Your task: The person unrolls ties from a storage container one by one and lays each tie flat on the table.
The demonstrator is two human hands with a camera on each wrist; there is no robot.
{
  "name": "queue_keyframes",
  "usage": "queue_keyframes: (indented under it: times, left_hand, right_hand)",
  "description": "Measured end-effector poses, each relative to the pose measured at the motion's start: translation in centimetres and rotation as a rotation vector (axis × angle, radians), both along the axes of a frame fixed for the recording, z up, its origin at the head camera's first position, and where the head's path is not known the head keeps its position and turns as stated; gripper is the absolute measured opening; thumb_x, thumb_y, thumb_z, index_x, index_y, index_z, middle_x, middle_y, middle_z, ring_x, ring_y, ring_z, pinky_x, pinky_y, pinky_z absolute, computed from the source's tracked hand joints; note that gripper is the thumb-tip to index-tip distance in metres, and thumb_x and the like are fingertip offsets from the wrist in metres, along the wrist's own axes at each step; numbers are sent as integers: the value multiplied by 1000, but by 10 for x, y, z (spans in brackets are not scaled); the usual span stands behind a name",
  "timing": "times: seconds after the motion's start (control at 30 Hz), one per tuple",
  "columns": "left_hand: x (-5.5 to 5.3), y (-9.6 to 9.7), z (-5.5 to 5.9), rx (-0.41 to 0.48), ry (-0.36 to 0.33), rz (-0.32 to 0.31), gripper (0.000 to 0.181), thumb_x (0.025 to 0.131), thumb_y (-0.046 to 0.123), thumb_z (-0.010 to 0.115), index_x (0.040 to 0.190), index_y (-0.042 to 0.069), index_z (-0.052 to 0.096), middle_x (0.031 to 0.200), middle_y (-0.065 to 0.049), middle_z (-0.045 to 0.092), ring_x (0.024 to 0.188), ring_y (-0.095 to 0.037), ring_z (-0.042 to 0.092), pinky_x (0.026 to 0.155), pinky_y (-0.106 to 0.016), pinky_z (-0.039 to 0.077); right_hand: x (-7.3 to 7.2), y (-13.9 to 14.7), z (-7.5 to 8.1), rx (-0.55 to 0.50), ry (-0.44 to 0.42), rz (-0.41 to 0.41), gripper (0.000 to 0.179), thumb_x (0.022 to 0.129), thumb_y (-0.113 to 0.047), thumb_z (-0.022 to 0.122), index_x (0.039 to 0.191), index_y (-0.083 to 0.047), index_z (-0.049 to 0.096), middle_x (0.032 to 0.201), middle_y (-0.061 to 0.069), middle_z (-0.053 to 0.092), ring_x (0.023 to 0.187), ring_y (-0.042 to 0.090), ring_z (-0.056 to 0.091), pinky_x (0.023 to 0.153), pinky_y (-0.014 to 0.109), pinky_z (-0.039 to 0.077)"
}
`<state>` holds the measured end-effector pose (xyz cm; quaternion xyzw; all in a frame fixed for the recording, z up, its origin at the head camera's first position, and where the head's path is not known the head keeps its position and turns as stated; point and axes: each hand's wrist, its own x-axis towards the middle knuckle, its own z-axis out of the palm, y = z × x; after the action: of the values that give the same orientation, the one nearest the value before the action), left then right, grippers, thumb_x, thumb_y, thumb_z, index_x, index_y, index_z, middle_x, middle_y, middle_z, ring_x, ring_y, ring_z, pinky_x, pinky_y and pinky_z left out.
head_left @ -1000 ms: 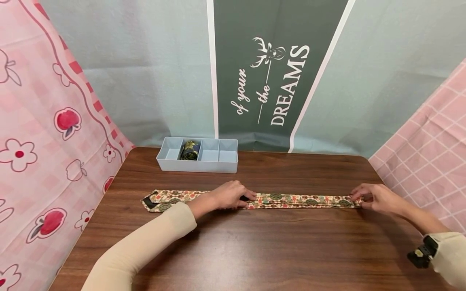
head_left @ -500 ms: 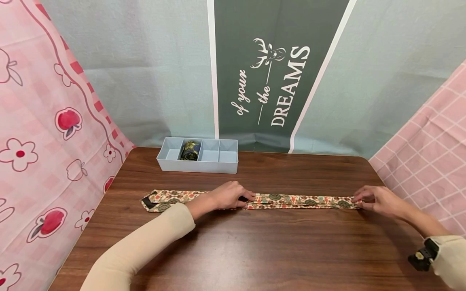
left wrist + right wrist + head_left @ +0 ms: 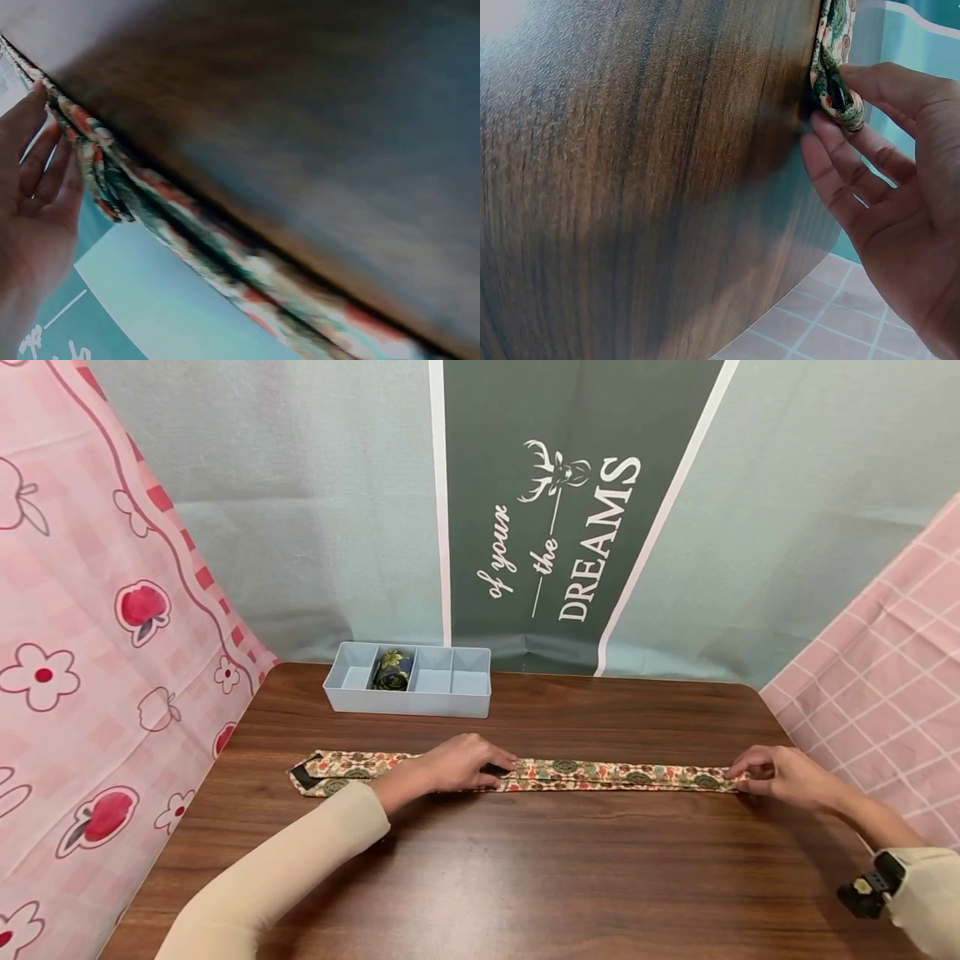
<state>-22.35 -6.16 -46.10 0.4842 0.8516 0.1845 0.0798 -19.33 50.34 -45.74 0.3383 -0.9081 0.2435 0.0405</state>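
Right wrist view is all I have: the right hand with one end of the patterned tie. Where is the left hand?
Observer: The left hand is partway along the tie, its thumb and fingers at the tie's two long edges.
Operator: I can't see the opposite end. How does it look?
Observer: In the head view it lies on the table, with dark lining showing at the tip.
Operator: And is there any container about?
Observer: Yes, a pale blue tray stands beyond the tie, toward the back of the table.
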Motion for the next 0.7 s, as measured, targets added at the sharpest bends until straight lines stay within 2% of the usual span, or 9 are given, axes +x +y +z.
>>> queue_keyframes:
  times: [0.07,0.17,0.4,0.53,0.7]
  left_hand:
    - [1,-4,-2,12,22,7,34,101,23,76,133,12,76,141,-3,69,128,-20,67,106,-35,55]
    - [3,-14,-3,46,51,42,35,100,25,76,132,11,76,137,-4,72,128,-22,68,109,-37,53]
    - [10,-39,4,126,112,172,35,98,28,79,128,12,78,121,-5,78,114,-21,72,96,-39,60]
    - [11,-56,11,150,155,231,35,96,29,81,127,13,79,121,-6,78,112,-23,72,92,-41,61]
    - [11,-80,17,145,176,313,38,96,30,81,129,13,79,124,-8,77,115,-28,72,92,-47,61]
  right_hand:
    - [0,1,0,-2,-4,-5,36,73,13,86,93,-16,81,91,-7,74,78,-6,62,63,11,47]
    - [0,1,-1,-17,-22,-28,34,74,12,87,93,-16,81,91,-7,75,79,-5,63,63,11,47]
    - [3,1,-3,-65,-95,-77,29,78,10,86,95,-13,82,96,-1,76,86,-4,66,68,10,50]
    - [4,3,-2,-80,-130,-119,28,79,9,86,98,-11,82,98,-1,77,87,-3,67,69,10,49]
    - [2,4,-3,-76,-110,-128,29,77,10,87,98,-10,82,97,0,78,87,-3,67,69,10,49]
